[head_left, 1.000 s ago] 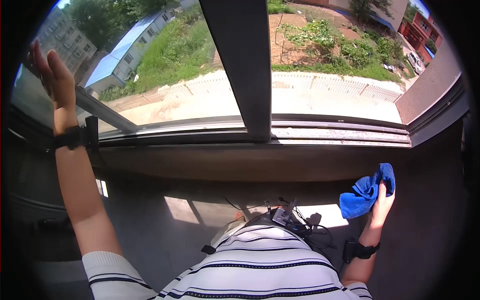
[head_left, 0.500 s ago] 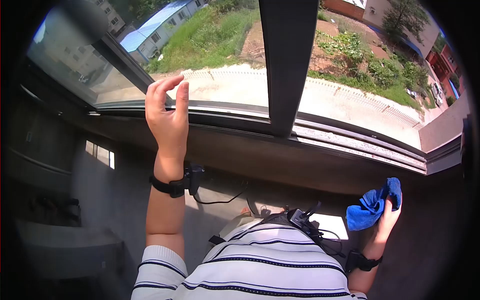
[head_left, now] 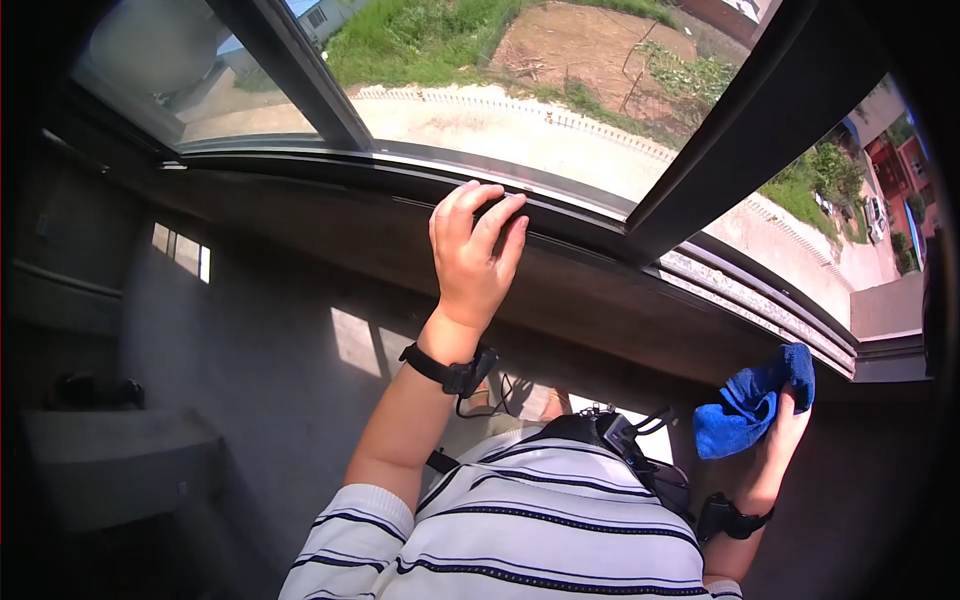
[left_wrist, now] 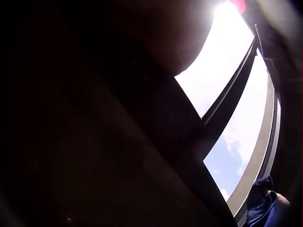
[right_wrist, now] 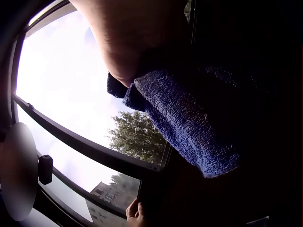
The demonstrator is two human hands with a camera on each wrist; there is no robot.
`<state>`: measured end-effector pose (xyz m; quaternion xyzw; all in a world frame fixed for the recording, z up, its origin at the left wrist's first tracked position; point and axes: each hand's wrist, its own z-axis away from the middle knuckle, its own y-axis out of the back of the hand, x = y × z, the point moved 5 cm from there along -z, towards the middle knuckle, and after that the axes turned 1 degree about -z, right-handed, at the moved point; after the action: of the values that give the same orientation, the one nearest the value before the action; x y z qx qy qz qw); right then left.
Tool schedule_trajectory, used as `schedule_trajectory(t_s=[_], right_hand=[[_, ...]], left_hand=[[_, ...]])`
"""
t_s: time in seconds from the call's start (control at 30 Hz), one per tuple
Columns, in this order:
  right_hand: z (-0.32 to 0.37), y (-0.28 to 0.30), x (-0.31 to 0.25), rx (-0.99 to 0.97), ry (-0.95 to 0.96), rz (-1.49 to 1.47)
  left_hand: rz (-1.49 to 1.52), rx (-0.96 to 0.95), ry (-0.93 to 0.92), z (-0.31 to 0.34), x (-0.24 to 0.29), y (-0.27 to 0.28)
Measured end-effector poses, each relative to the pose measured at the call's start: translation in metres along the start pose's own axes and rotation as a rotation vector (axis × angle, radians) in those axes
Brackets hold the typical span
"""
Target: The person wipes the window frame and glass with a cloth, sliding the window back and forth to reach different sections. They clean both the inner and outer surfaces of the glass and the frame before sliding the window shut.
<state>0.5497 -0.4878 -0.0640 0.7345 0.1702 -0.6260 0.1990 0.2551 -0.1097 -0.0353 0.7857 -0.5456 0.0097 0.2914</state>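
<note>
In the head view the right hand (head_left: pixel 788 425) grips a bunched blue cloth (head_left: pixel 745 408), held below the right end of the window track. The left hand (head_left: pixel 474 250) is empty, fingers loosely bent, just in front of the lower window frame (head_left: pixel 580 208); whether its fingertips touch the frame I cannot tell. In the right wrist view the cloth (right_wrist: pixel 189 125) hangs from the right hand (right_wrist: pixel 128 42), whose fingers are mostly hidden. The left wrist view is mostly dark, with the cloth (left_wrist: pixel 261 205) at its lower right corner.
A dark upright window post (head_left: pixel 740 130) stands between the glass pane and the opening at the right, above a dirty sill track (head_left: pixel 750 295). Cables and a small device (head_left: pixel 620 435) are at the person's waist. A pale box-like object (head_left: pixel 120 465) is at the lower left.
The left hand has come down from the upper left and moved right to the window's lower frame. The head view has shifted and turned. The right hand still grips the cloth, nearly in place.
</note>
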Motion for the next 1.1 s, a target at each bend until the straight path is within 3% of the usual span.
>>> schedule_trajectory(t_s=[0.1,0.27,0.33,0.47,0.57,0.67,0.73,0.77,0.8,0.87,1.0,1.1], right_hand=[[-0.029,-0.066,-0.052,-0.163,0.161,-0.047],[-0.087,-0.086,-0.057,-0.255,0.114,-0.068],[-0.103,-0.109,-0.077,-0.326,0.221,0.102],[-0.143,-0.115,-0.069,-0.119,0.129,0.133],[-0.156,-0.127,-0.073,-0.133,0.135,0.384],[-0.151,-0.202,-0.106,-0.523,0.282,0.351],[-0.158,-0.248,-0.124,-0.722,0.389,0.311],[-0.164,-0.268,-0.131,-0.802,0.451,0.296],[-0.170,-0.289,-0.139,-0.830,0.517,0.330],[-0.190,-0.328,-0.141,-0.904,0.466,0.355],[-0.193,-0.425,-0.149,-1.116,0.732,0.303],[-0.164,-0.492,-0.150,-1.153,0.940,0.395]], left_hand=[[0.046,-0.003,0.040,0.001,-0.008,0.000],[-0.008,-0.077,0.000,0.004,-0.007,0.003],[-0.001,-0.104,-0.025,0.006,-0.009,0.004],[0.073,-0.141,-0.042,0.002,-0.014,0.009],[0.110,0.021,0.055,-0.002,-0.029,0.025],[0.139,0.186,0.228,-0.009,-0.056,0.024],[0.166,0.185,0.346,-0.008,-0.075,0.005],[0.077,0.177,0.310,-0.006,-0.078,-0.004],[-0.015,0.168,0.278,-0.003,-0.080,-0.010],[-0.084,0.213,0.281,-0.003,-0.081,-0.015],[-0.116,0.296,0.287,-0.003,-0.079,-0.016],[-0.104,0.296,0.315,-0.001,-0.079,-0.016]])
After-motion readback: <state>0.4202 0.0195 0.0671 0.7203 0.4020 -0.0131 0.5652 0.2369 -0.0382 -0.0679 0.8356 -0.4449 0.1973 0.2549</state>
